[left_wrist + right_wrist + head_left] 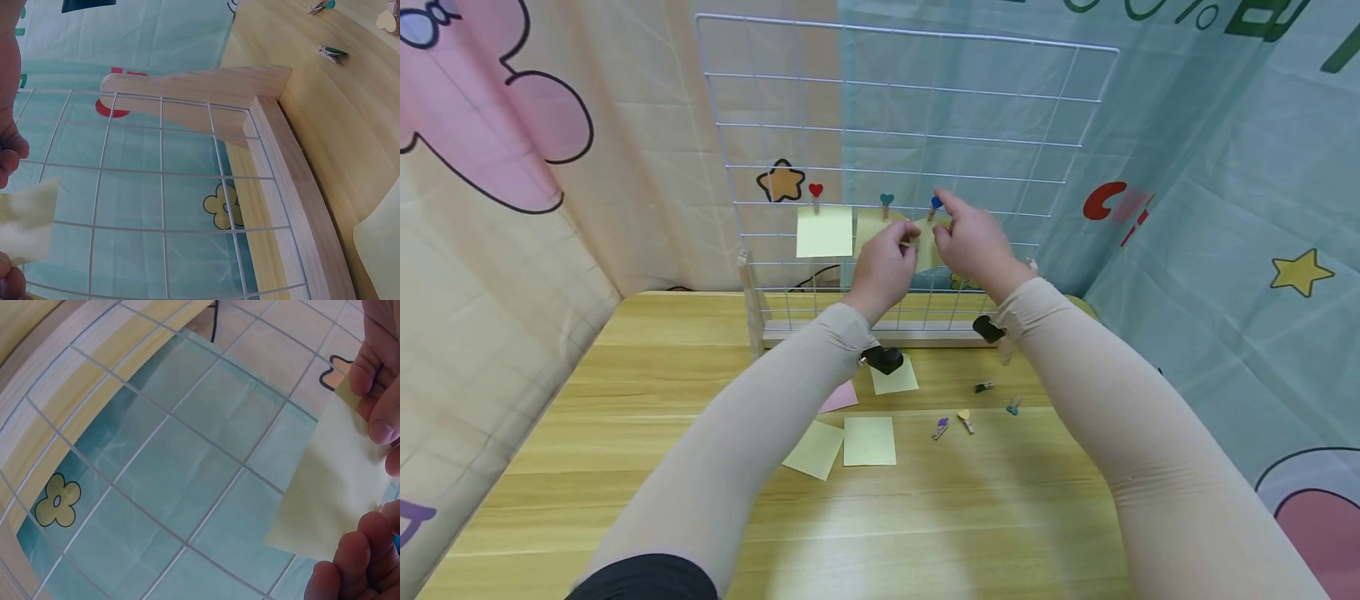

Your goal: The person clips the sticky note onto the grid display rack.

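Observation:
A pale yellow sticky note [928, 254] hangs against the white wire grid [880, 175], with both hands at it. My left hand [883, 265] pinches the note's left edge between thumb and fingers; in the right wrist view the note [331, 481] spans both hands. My right hand [979, 247] pinches a small clothespin with a blue heart [936, 202] at the note's top; its jaws are hidden. To the left, one note [824, 232] hangs from a red-heart clothespin [816, 191]. Another note [867, 225], partly behind my left hand, hangs below a teal-heart clothespin [887, 200].
The grid stands in a wooden base [925, 339] on the wooden table [700, 500]. Loose yellow notes [869, 442] and a pink note [839, 397] lie in front. Several small clothespins [966, 421] are scattered to the right. Printed curtains [1225, 292] surround the table.

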`<state>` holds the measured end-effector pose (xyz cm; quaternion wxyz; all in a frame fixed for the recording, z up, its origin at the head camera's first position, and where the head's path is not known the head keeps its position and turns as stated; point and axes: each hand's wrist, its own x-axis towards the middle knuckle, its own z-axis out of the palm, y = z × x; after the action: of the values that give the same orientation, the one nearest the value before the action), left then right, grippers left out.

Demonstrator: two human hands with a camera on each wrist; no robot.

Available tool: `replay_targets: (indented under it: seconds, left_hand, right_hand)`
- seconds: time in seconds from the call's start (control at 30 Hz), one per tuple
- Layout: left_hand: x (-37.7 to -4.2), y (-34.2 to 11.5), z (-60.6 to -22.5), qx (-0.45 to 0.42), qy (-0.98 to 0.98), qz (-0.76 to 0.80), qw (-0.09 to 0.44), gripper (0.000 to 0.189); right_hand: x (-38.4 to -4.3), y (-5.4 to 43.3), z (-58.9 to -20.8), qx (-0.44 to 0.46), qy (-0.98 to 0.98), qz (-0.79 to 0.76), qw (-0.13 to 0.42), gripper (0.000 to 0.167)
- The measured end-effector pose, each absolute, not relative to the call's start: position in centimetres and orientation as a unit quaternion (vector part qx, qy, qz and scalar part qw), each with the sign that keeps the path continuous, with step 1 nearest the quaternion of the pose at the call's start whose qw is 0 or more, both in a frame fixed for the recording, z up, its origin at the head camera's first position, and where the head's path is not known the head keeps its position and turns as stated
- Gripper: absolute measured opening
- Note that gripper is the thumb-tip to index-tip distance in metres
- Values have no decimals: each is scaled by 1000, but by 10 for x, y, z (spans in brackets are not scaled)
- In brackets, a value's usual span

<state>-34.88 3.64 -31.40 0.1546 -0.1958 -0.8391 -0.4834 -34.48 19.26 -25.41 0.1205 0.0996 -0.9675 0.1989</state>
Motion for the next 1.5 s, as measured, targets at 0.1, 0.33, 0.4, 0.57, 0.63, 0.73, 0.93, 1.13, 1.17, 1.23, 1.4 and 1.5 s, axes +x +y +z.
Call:
replay_targets:
  seconds: [0.1, 0.33, 0.4, 0.57, 0.63, 0.73, 0.93, 1.13, 1.17, 1.23, 1.4, 1.5]
  left_hand:
    - [-349, 37, -314, -196, -840, -481, 155, 25]
    - [-347, 38, -317, -198, -844, -478, 140, 26]
    - [-347, 38, -318, -198, -844, -477, 142, 26]
    - [-346, 38, -319, -195, -845, -477, 141, 26]
    - [-346, 37, -320, -194, -846, -476, 140, 26]
    - [-346, 37, -319, -192, -847, -476, 137, 27]
    - [-347, 37, -318, -196, -850, -469, 142, 27]
    - [-348, 36, -315, -198, -850, -467, 140, 27]
    - [-348, 36, -315, -199, -850, -467, 140, 27]
    - [-348, 35, -314, -201, -849, -468, 142, 27]
    - [-348, 35, -313, -202, -851, -464, 144, 28]
    - [-349, 35, -313, -199, -853, -460, 142, 29]
  right_hand:
    - [-345, 193, -255, 98, -967, 203, 120, 60]
    - [-341, 194, -255, 101, -965, 212, 121, 61]
    - [-341, 194, -256, 102, -964, 213, 122, 61]
    - [-339, 193, -257, 108, -963, 212, 126, 61]
    - [-339, 193, -257, 112, -963, 209, 127, 61]
    - [-339, 194, -256, 115, -963, 210, 126, 62]
    - [-339, 194, -256, 110, -964, 213, 119, 62]
    - [-340, 194, -254, 104, -963, 222, 113, 60]
    - [-340, 194, -253, 104, -963, 222, 113, 59]
    - [-340, 195, -253, 103, -963, 221, 113, 58]
    - [-339, 195, -251, 106, -963, 215, 120, 57]
    - [-340, 195, -251, 107, -963, 213, 122, 57]
